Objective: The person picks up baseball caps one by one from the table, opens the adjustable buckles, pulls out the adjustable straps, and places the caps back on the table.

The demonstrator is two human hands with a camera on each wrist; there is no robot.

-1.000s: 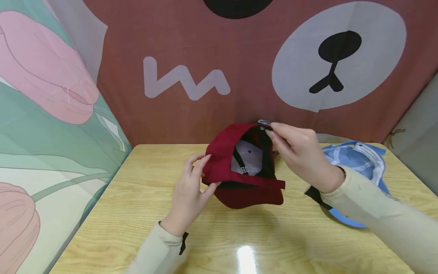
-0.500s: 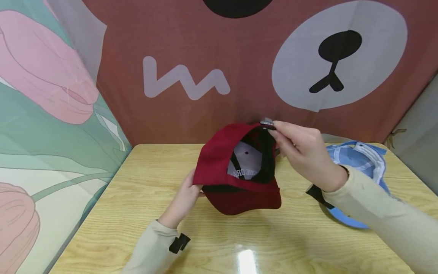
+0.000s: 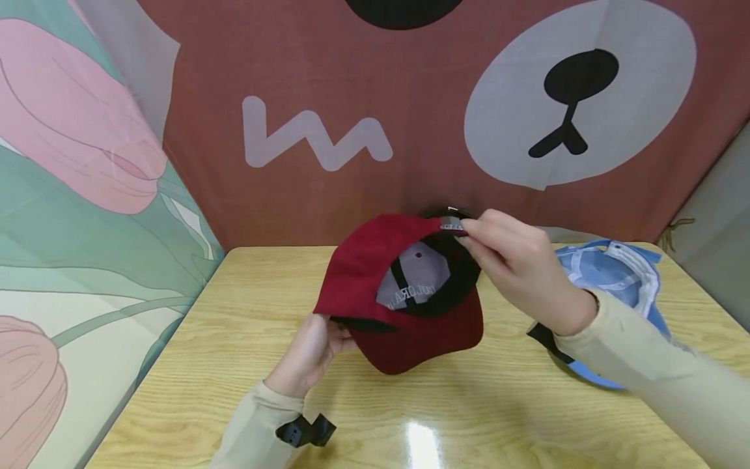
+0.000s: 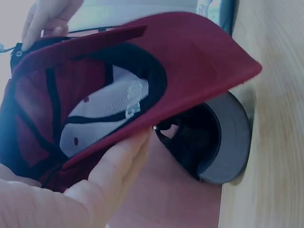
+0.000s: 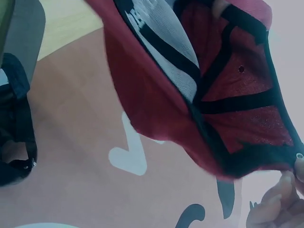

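Observation:
A dark red baseball cap (image 3: pixel 375 260) is held up over the table, its inside facing me and its brim lowest. My left hand (image 3: pixel 313 352) holds it from below at the left edge; in the left wrist view that hand's fingers (image 4: pixel 114 166) lie along the cap's outside. Between thumb and fingertips my right hand (image 3: pixel 515 260) pinches the cap's back edge at the top, by a small grey tab (image 3: pixel 452 224). The cap's loose strap (image 4: pixel 95 42) stretches across the opening in the left wrist view. A metal snap (image 5: pixel 299 156) shows beside the right fingertips.
A light blue cap (image 3: pixel 603 273) lies upside down on the wooden table (image 3: pixel 234 378), beyond my right forearm. Behind the red cap stands a black cap with a grey brim underside (image 4: pixel 232 137). A printed cloth (image 3: pixel 322 202) hangs at the table's back edge.
My left hand has slid from the cap's side to underneath its left edge. The red cap has turned and shifted slightly left. My right hand keeps its pinch, moving slightly right.

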